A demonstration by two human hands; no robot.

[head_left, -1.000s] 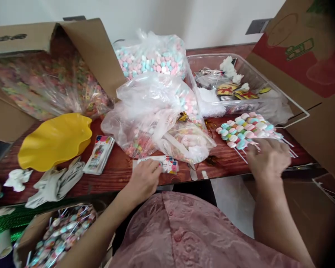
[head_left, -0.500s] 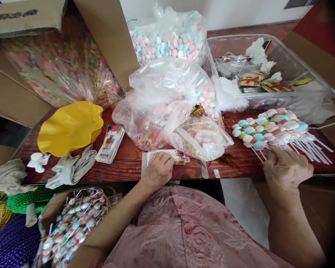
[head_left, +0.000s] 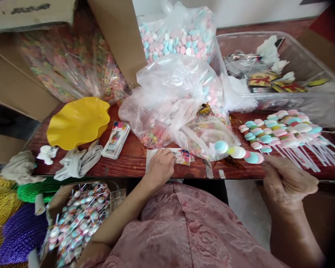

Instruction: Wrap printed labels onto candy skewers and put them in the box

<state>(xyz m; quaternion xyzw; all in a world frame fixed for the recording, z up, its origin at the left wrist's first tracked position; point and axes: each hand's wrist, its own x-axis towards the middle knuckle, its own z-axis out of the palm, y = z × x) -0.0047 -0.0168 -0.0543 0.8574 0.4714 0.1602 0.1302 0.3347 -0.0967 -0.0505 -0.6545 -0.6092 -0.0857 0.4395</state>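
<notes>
My right hand point(head_left: 289, 180) is closed on the end of a candy skewer point(head_left: 237, 152), its pink, blue, yellow and white pieces pointing left above the table edge. Beside that hand lies a pile of similar candy skewers point(head_left: 281, 128) with white sticks towards me. My left hand point(head_left: 161, 163) rests at the table edge, fingers curled together over a printed plastic bag point(head_left: 181, 155); its fingertips are partly hidden. A stack of printed plastic bags point(head_left: 116, 139) lies to the left of it.
Filled clear plastic bags point(head_left: 173, 100) stand mid-table, with a clear bin point(head_left: 279, 95) behind right. On the left are a yellow wavy bowl point(head_left: 78, 123), pale gloves point(head_left: 79, 162) and a cardboard box point(head_left: 117, 37). Below sits a box of wrapped candy skewers point(head_left: 80, 219).
My right hand has lifted one candy skewer off the pile, and it now points left. My left hand stays on the printed bag. The view has shifted slightly.
</notes>
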